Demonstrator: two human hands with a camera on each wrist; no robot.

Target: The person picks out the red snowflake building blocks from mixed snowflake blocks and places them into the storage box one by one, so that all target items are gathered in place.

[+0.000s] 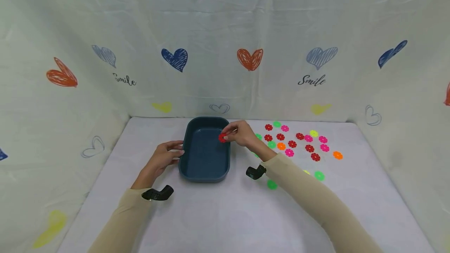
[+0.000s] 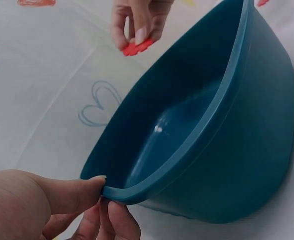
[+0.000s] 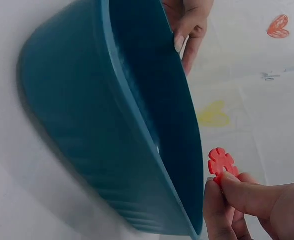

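A red notched plastic disc, flower-shaped, is pinched between the thumb and fingers of my right hand. That hand is over the right rim of a dark blue basin, with the disc just inside the rim in the head view. At the basin's left side, my left hand grips the rim, thumb on top and fingers beneath, as the left wrist view shows. The basin's inner floor shows bare in the head view.
To the right on the white table lie several loose notched discs in red, pink, green, orange and yellow, among them an orange disc and a green disc. A white heart-printed sheet hangs behind and at both sides.
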